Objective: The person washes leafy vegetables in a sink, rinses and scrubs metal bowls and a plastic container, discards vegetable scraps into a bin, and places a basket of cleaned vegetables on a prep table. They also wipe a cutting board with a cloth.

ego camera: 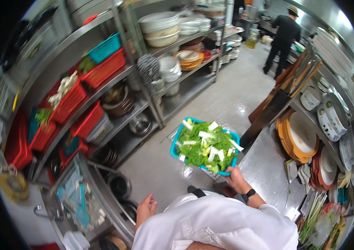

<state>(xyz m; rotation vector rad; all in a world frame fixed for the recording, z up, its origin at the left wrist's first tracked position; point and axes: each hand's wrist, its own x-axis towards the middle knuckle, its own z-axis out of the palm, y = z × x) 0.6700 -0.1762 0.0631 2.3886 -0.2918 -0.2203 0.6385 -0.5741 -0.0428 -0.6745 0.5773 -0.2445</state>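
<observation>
My right hand (237, 178), with a dark watch on the wrist, grips the near right corner of a turquoise plastic basket (173, 149). The basket is heaped with chopped leafy greens (195, 153) and pale white stalk pieces (206, 134). It is held out over the floor, a little right of the middle of the view. My left hand (146, 207) hangs lower left beside my white top, fingers apart and holding nothing, away from the basket.
Steel shelves (192, 73) with bowls, plates and red baskets (70, 104) line the left. A steel counter (259, 162) with stacked orange-rimmed plates (298, 134) stands right. A sink (94, 181) lies lower left. A person in dark clothes (284, 34) stands farther along the aisle floor (224, 93).
</observation>
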